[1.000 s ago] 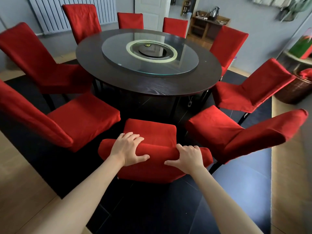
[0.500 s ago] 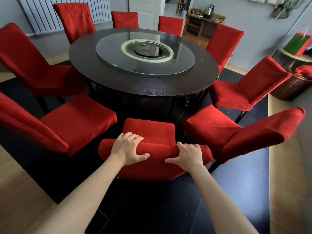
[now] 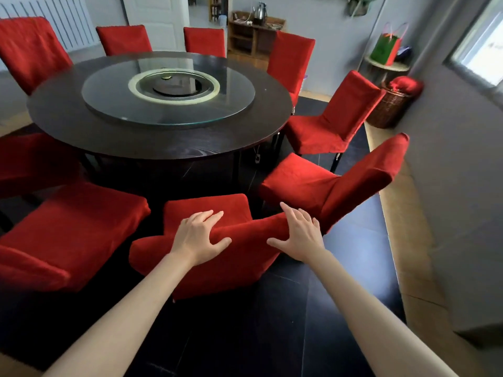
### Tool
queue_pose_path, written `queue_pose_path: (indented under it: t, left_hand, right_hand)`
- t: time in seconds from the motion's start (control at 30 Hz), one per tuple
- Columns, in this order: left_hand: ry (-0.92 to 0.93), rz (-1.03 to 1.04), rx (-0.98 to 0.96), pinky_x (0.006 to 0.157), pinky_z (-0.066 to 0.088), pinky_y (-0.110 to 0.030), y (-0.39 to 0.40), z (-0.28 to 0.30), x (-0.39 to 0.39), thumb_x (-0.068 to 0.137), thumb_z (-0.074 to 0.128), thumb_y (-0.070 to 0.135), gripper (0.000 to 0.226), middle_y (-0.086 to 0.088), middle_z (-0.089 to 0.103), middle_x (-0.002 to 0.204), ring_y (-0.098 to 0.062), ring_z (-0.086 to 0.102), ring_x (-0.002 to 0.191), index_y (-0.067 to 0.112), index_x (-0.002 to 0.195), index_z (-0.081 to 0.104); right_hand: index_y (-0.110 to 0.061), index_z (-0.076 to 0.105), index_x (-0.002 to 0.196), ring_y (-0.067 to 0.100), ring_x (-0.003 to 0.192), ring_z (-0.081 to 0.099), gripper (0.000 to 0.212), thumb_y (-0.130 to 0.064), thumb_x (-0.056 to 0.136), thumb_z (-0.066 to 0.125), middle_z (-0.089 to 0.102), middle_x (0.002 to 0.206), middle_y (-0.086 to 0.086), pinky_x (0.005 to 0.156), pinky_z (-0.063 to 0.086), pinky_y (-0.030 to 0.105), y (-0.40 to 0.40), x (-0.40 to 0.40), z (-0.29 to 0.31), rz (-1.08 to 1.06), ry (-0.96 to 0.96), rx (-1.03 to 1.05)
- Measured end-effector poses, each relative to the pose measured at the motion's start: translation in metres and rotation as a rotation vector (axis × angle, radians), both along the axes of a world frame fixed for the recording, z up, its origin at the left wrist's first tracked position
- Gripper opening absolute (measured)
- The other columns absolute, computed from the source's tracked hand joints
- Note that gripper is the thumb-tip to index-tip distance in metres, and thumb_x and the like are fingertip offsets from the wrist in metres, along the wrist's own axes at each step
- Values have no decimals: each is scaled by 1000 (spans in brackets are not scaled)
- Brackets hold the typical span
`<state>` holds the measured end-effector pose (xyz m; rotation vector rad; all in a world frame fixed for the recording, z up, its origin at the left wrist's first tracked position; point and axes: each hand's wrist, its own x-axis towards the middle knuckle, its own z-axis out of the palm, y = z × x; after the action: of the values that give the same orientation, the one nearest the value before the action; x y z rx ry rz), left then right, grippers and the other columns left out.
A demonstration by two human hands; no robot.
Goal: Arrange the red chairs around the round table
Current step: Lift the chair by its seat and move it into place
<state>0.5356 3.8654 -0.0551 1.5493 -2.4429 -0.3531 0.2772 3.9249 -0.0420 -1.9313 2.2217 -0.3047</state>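
Observation:
A dark round table (image 3: 163, 146) with a glass turntable (image 3: 168, 104) stands in the middle, ringed by several red-covered chairs. The nearest red chair (image 3: 239, 262) faces the table, its seat (image 3: 206, 208) close to the table's edge. My left hand (image 3: 200, 236) rests on top of its backrest with fingers stretched over the top and thumb on the near side. My right hand (image 3: 299, 235) lies against the backrest's right end, fingers straight and spread. Neither hand curls round the fabric.
A red chair (image 3: 329, 186) stands close on the right, its back leaning outward, and another (image 3: 73, 224) close on the left. Behind the right chairs are a wicker basket (image 3: 389, 107), a grey wall (image 3: 457, 159) and a wooden shelf (image 3: 253, 36). Black flooring (image 3: 272, 322) lies underfoot.
Both hands have loosened from gripping the backrest to lying on it with straight fingers. The view has swung to the right, and the chair's back now sits skewed.

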Motion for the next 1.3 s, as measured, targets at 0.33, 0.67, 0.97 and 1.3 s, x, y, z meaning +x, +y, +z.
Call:
queue_pose_path:
  t: [0.33,0.67,0.97,1.3]
  left_hand:
    - [156,-277,49,114,29,-37,15,32,-144,81,66,52,76,-4,42,149,-19,36,139,24,147,38]
    - [344,-359,123,110,34,-34,31,42,-341,77,74,43,79,-3,48,145,-21,43,134,21,145,41]
    - [337,-321,167,111,35,-36,22,26,-493,75,74,48,83,-1,45,147,-18,40,136,23,146,38]
    - [366,-268,158,111,34,-38,-66,13,-605,75,75,45,81,1,46,146,-18,41,135,22,145,40]
  right_hand:
    - [-26,26,151,29,128,45,102,-53,68,79,50,141,5,99,40,40,79,-117,22,-384,-219,-82]
    - [-32,26,150,15,132,43,104,-53,64,81,46,146,-5,93,35,24,107,-282,34,-447,-396,-166]
    - [-31,25,150,18,134,42,100,-46,69,82,45,146,-2,95,36,27,89,-440,32,-426,-428,-111]
    - [-32,20,152,17,137,38,110,-50,63,83,41,149,-3,95,35,26,-5,-555,19,-350,-408,-25]
